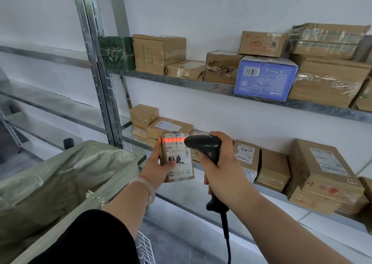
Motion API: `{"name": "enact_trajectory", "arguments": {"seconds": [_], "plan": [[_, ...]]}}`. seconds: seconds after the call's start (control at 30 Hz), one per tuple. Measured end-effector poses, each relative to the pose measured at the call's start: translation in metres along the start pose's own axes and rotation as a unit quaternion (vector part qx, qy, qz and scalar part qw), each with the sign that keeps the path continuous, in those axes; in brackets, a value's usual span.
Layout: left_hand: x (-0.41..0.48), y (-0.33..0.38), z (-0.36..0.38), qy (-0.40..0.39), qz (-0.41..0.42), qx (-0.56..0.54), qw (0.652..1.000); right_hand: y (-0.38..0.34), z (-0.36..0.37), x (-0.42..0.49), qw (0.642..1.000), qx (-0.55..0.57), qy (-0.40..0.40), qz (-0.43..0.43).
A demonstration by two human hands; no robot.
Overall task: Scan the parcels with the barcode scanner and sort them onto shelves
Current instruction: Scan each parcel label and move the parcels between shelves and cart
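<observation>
Before metal shelves (181,81) of taped brown boxes (159,52), my left hand (159,168) grips a small brown parcel (182,158) upright, its white label (177,149) crossed at twelve o'clock by a red scan line (173,140) from the black scanner (203,146) my right hand (223,163) clenches at its three o'clock.

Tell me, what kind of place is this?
Probably a parcel depot or courier pickup point: metal shelves hold taped, labelled boxes, the right hand grips a barcode scanner casting a red line on a parcel held by the left hand.
</observation>
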State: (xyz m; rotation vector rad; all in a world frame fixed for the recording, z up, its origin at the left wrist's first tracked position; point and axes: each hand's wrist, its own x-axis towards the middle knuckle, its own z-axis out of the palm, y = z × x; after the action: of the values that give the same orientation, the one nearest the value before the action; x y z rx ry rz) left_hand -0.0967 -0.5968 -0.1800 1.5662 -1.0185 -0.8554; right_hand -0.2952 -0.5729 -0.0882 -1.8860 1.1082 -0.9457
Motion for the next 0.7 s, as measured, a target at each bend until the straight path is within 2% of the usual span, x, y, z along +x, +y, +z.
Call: {"name": "enact_trajectory", "arguments": {"seconds": [0.17,0.3,0.53,0.7], "plan": [[-0.001,-0.007,-0.008,0.013,-0.015,-0.030,0.999,0.006,0.008,0.008,1.000,-0.007,-0.019,-0.018],[-0.001,-0.018,-0.033,0.054,-0.049,-0.058,0.996,0.008,0.032,0.021,0.998,0.003,-0.051,-0.035],[0.007,-0.052,-0.133,0.133,-0.109,-0.071,0.983,-0.004,0.115,0.052,0.986,0.023,-0.147,-0.079],[0.019,-0.085,-0.209,0.182,-0.146,-0.069,0.970,-0.014,0.195,0.081,0.974,0.015,-0.209,-0.081]]}}
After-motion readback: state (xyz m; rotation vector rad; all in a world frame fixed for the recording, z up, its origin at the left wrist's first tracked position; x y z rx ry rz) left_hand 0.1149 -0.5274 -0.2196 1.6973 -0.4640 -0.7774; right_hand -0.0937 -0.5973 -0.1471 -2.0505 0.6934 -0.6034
